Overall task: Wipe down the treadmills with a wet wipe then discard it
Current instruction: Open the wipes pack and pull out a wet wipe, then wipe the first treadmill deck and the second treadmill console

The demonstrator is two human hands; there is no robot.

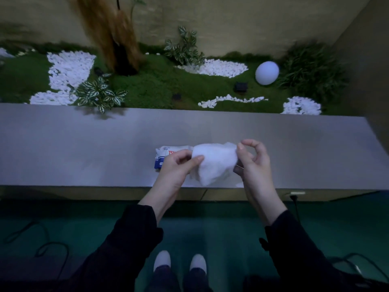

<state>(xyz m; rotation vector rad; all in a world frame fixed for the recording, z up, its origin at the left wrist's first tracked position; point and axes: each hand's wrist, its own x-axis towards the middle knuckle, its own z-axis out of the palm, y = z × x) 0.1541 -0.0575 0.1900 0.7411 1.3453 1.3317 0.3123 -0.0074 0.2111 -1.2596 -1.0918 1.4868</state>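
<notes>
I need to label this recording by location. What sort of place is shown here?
Probably an indoor lobby or gym corner with a decorative garden: artificial moss, white pebbles and a globe lamp behind a grey ledge. No treadmill shows.
</notes>
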